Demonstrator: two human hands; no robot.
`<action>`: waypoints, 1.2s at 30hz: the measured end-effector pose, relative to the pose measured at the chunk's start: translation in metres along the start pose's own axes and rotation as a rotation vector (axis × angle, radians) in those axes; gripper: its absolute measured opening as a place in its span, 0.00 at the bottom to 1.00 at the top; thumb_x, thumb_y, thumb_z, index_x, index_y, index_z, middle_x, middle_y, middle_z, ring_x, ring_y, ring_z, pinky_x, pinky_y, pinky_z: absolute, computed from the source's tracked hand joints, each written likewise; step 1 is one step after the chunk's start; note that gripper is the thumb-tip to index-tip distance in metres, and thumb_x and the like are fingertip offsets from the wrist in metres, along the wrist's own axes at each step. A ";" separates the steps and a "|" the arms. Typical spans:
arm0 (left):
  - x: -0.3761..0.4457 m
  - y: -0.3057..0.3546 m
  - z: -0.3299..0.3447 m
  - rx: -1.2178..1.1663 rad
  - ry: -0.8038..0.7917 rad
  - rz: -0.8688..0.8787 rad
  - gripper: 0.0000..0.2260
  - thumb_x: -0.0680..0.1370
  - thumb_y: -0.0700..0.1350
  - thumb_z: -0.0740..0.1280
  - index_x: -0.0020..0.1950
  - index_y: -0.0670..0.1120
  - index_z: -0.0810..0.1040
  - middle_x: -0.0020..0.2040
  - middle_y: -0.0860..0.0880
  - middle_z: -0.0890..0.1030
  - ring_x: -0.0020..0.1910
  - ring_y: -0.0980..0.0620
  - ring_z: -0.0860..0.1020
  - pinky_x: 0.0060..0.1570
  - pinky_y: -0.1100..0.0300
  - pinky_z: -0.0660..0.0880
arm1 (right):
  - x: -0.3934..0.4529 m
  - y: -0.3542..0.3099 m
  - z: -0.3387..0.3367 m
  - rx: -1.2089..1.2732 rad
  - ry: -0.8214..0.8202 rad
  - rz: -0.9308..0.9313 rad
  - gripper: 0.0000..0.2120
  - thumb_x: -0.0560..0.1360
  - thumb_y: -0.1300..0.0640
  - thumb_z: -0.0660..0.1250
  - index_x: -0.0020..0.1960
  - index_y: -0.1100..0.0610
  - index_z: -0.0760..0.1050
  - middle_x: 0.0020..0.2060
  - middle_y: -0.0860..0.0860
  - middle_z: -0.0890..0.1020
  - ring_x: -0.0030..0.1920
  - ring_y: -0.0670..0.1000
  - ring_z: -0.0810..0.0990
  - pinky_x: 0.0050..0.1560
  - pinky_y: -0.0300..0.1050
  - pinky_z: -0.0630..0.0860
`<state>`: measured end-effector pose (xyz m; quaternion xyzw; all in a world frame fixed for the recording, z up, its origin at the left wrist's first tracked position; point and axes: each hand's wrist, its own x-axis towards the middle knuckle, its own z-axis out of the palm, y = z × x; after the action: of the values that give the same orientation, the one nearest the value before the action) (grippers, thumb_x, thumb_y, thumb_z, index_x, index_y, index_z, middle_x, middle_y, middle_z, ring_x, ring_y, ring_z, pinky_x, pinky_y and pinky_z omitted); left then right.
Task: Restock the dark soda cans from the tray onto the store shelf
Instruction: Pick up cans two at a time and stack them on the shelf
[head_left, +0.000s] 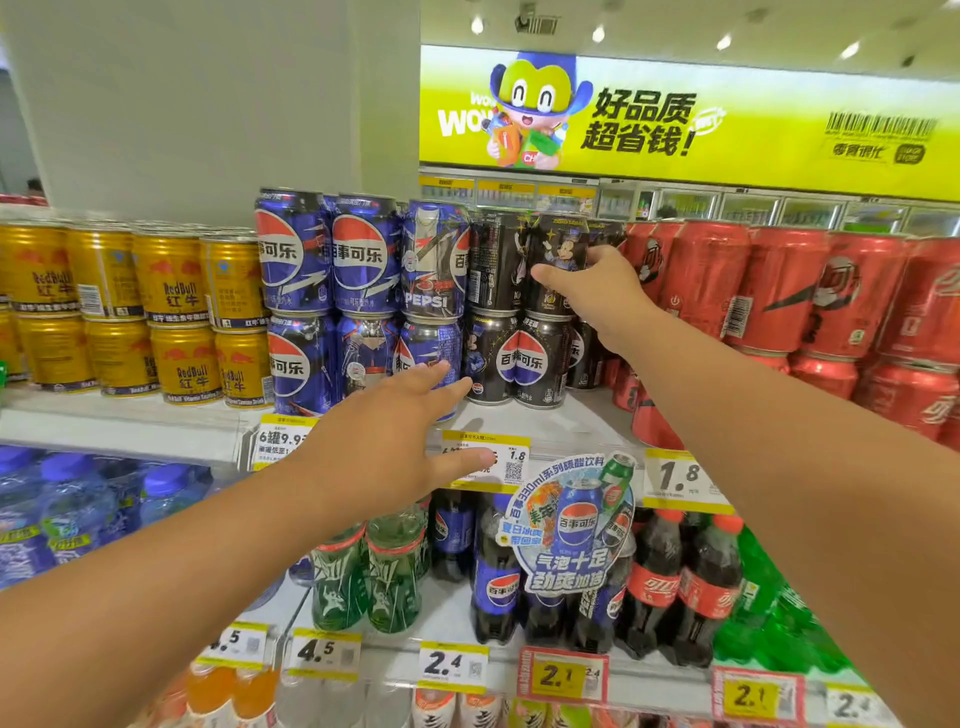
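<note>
Black soda cans stand stacked two high on the top shelf (524, 421) between blue cans and red cans. My right hand (592, 291) grips the upper right black can (558, 249), which sits on top of a lower black can (537, 358). Another upper black can (493, 260) stands just left of it. My left hand (395, 436) reaches toward the lower row with fingers spread and straight, holding nothing, its fingertips near the lower blue cans and the black can (488, 358). No tray is in view.
Blue cola cans (332, 291) stand left of the black ones, gold energy drink cans (145, 306) further left, red cola cans (779, 301) on the right. Bottles (498, 577) fill the shelf below, behind yellow price tags (485, 462) and a round promo sign (571, 530).
</note>
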<state>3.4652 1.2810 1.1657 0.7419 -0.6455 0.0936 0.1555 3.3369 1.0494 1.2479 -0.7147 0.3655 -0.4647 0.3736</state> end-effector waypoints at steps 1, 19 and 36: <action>-0.001 -0.001 0.000 -0.004 -0.003 0.005 0.38 0.73 0.73 0.58 0.81 0.61 0.54 0.82 0.60 0.50 0.80 0.58 0.52 0.74 0.53 0.61 | -0.003 -0.001 0.000 -0.012 0.007 0.004 0.32 0.70 0.45 0.78 0.66 0.57 0.71 0.56 0.49 0.78 0.55 0.51 0.77 0.50 0.45 0.71; -0.028 -0.005 0.035 0.124 -0.025 0.012 0.42 0.73 0.74 0.56 0.82 0.57 0.50 0.83 0.50 0.51 0.81 0.49 0.49 0.78 0.50 0.52 | -0.186 0.057 0.006 -0.976 -0.333 -0.531 0.34 0.81 0.37 0.54 0.80 0.56 0.56 0.79 0.54 0.59 0.80 0.54 0.52 0.78 0.56 0.51; -0.155 0.013 0.073 0.298 -0.021 -0.177 0.45 0.70 0.77 0.45 0.82 0.55 0.50 0.83 0.48 0.51 0.81 0.46 0.51 0.78 0.45 0.53 | -0.287 0.114 0.008 -0.837 -0.566 -0.681 0.35 0.81 0.37 0.53 0.82 0.54 0.51 0.81 0.52 0.49 0.81 0.51 0.42 0.80 0.53 0.46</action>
<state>3.4248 1.3978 1.0459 0.8115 -0.5583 0.1665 0.0450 3.2379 1.2494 1.0338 -0.9734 0.1547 -0.1671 -0.0259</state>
